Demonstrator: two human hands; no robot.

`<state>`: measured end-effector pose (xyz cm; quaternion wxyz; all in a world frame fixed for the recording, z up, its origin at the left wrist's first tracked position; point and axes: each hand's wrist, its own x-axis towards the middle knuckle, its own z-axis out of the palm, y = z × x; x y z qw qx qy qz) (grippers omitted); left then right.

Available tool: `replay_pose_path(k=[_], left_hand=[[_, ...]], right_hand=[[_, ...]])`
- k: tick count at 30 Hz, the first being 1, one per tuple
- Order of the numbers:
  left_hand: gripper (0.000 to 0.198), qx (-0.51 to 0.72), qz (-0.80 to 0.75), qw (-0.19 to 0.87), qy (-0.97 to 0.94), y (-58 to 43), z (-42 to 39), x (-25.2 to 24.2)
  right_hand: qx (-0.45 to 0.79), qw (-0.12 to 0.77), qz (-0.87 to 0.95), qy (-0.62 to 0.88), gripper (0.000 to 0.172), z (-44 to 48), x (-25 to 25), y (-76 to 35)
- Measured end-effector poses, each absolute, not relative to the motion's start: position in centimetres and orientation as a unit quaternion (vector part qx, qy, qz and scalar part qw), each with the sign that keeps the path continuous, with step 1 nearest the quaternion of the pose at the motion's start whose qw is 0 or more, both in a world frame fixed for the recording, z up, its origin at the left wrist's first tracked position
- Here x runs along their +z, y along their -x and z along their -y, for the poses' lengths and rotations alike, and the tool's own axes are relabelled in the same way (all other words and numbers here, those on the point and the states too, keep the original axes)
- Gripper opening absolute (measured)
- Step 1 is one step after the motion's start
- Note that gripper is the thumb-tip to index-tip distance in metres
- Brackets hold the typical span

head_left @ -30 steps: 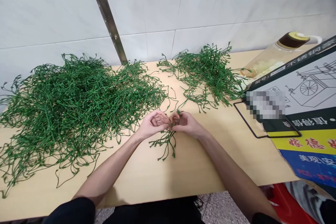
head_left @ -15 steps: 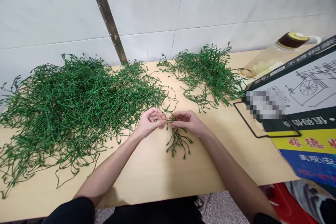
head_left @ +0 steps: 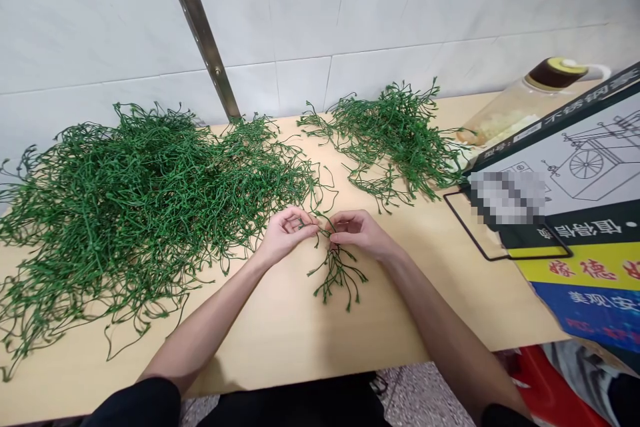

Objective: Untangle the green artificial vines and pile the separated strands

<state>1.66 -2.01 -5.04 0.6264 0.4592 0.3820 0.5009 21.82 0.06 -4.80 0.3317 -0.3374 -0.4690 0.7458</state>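
Observation:
My left hand [head_left: 284, 235] and my right hand [head_left: 359, 233] meet over the middle of the wooden table [head_left: 280, 327], fingers pinched. Between them they hold a small green plastic sprig [head_left: 337, 271], whose thin branches hang down and fan out just below my right fingers. A large tangled pile of the same green sprigs [head_left: 130, 200] covers the table's left half, its edge reaching my left hand. A smaller pile of sprigs [head_left: 395, 137] lies at the back right, beyond my right hand.
A printed cardboard box [head_left: 575, 213] with a black wire frame [head_left: 480, 247] stands at the right edge. A clear bottle with a brown cap [head_left: 525, 107] lies behind it. A metal bracket [head_left: 205, 47] slants down the white tiled wall.
The sprig's branches swung from below my left hand to below my right hand, and my fingers shifted along its stem. The piles have not moved.

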Motion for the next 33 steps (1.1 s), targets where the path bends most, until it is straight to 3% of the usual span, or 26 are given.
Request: replay_pose_path(k=[12,26,33], left_hand=[[0.035,0.449,-0.422,0.586,-0.527,-2.1,2.58,-5.01],[0.032,0.458,-0.353,0.612,-0.539,-1.52,2.54,-4.99],[0.04,0.453,-0.348,0.604,-0.555,-1.36,2.5,-5.17]], right_hand=[[0.71,0.402,0.456,0.356,0.022,-0.36,-4.61,-21.94],[0.709,0.392,0.423,0.405,0.027,-0.47,-4.57,-21.23],[0.702,0.397,0.428,0.408,0.027,-0.6,-4.85,-21.29]])
